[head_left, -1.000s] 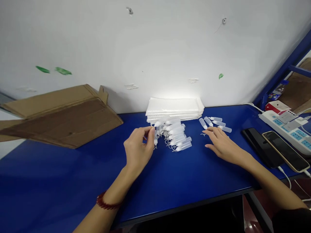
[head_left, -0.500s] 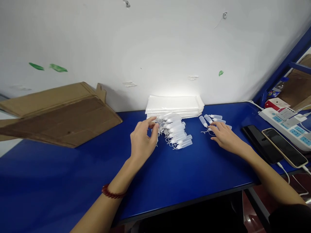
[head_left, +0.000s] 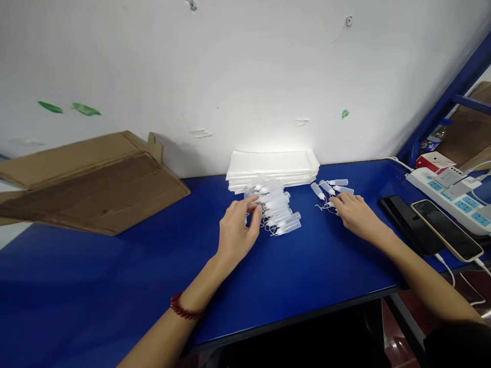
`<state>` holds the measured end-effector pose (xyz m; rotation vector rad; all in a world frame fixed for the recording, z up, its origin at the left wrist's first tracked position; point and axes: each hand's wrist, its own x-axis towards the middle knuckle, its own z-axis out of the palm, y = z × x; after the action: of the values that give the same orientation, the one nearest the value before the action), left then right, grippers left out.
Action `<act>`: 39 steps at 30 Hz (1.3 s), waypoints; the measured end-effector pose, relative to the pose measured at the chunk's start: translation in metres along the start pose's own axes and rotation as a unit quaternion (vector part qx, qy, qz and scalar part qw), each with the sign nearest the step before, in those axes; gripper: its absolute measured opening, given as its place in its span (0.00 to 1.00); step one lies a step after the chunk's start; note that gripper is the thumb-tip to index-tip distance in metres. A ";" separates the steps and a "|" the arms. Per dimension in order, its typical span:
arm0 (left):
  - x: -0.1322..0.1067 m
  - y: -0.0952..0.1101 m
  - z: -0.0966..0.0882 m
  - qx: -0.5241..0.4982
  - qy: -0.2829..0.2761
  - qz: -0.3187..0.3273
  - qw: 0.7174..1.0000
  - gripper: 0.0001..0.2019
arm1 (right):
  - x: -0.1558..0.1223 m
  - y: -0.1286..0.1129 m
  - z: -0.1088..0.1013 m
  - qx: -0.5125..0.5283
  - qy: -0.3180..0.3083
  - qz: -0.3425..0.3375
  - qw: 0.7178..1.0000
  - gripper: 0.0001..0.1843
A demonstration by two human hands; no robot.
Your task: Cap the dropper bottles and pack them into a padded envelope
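Note:
A heap of small translucent plastic tubes with thin strings (head_left: pixel 279 210) lies on the blue table (head_left: pixel 291 271) in front of a stack of white sheets (head_left: pixel 273 164). My left hand (head_left: pixel 238 232) reaches into the heap's left side, thumb and fingers pinched on one tube. A smaller group of the same tubes (head_left: pixel 330 187) lies to the right. My right hand (head_left: pixel 355 214) rests flat beside that group, fingers stretched out, fingertips touching the nearest tubes and strings.
A flattened cardboard box (head_left: pixel 88 181) lies at the back left against the white wall. At the right sit two phones (head_left: pixel 445 230), one on a cable, and a white power strip (head_left: pixel 447 194). A blue shelf frame rises at the far right.
My left hand has moved right into the heap of tubes. My right hand has slid a little forward toward the smaller group. The view has shifted slightly.

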<state>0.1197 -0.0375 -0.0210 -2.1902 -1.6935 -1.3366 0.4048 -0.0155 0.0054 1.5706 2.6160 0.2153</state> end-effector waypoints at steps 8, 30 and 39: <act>-0.013 0.006 0.003 -0.007 -0.044 0.043 0.998 0.09 | -0.004 0.001 0.005 0.011 0.014 0.011 1.000 0.14; -0.017 0.020 0.003 -0.100 -0.153 0.131 0.974 0.09 | -0.020 -0.032 -0.008 0.139 0.175 -0.125 0.967 0.07; -0.021 0.030 0.001 -0.141 -0.226 0.164 0.950 0.09 | -0.023 -0.045 -0.011 0.169 0.155 -0.156 0.961 0.08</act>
<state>0.1448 -0.0647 -0.0229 -2.9659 -1.2034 -1.1030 0.3749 -0.0579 0.0091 1.2562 3.2457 -0.0139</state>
